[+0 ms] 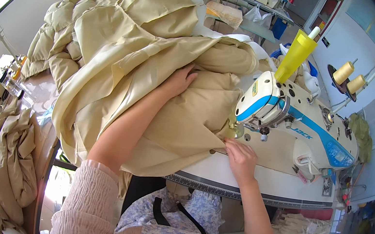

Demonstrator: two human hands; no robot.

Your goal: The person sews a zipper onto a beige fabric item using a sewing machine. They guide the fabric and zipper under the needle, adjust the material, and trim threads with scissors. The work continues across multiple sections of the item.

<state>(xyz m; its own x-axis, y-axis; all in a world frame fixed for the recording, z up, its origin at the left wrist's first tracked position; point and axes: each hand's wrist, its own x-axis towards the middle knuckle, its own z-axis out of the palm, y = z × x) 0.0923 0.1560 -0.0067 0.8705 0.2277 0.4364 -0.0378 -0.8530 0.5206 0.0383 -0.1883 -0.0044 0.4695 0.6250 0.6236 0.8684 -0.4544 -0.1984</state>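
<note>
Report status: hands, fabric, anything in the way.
Left hand resting on beige fabric. Right hand at fabric's edge, near sewing machine. Bulky folds heaped beyond left hand; nothing visibly blocking right.

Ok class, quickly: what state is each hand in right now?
Left hand: resting on the beige fabric; grip cannot be told.
Right hand: closed, holding the beige fabric's edge.

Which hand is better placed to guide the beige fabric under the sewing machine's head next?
Likely the right hand: it touches the beige fabric near the sewing machine's head, while the left hand lies farther off among folds.
</note>
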